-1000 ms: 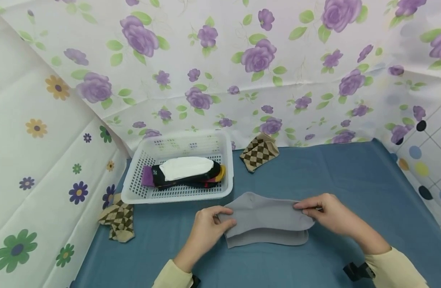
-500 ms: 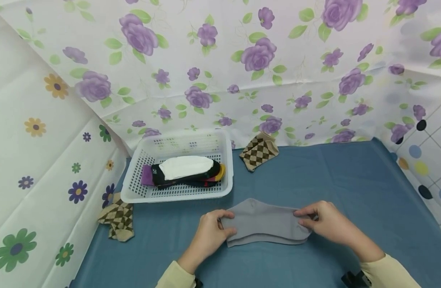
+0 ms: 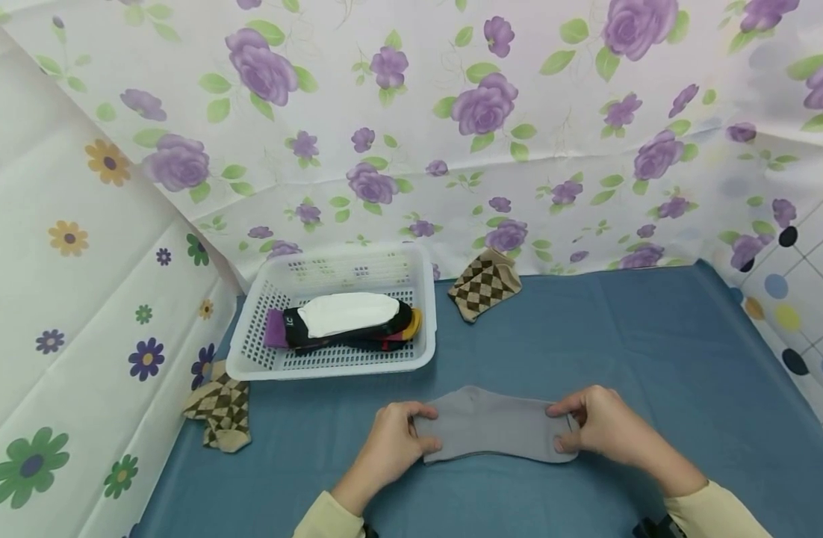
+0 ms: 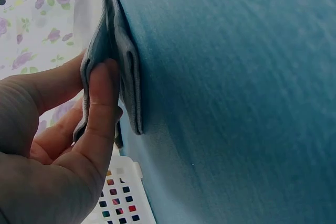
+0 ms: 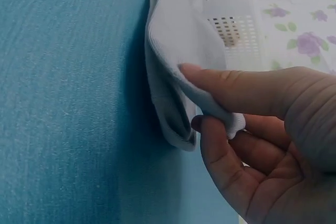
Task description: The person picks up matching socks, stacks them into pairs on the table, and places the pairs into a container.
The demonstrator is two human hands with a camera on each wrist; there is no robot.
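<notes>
Two grey socks lie one on top of the other; the head view shows mostly the upper grey sock [image 3: 492, 427]. My left hand [image 3: 394, 441] pinches its left end between thumb and fingers. At the other end, my right hand [image 3: 603, 427] pinches the sock's edge. The left wrist view has the lower grey sock [image 4: 130, 85] just beneath, flat on the blue cloth, with a narrow gap under the held end. From the right wrist, the upper sock's edge is seen raised over the lower sock [image 5: 173, 124].
A white plastic basket [image 3: 331, 372] behind the left hand holds several socks, a white one [image 3: 347, 312] on top. One brown checkered sock [image 3: 485, 285] lies right of the basket, another checkered sock [image 3: 225, 411] at the left edge. Floral sheeting [image 3: 411, 202] walls the back.
Both hands have brought the upper grey sock down and toward me, so it now covers the lower sock, whose front edge stuck out before.
</notes>
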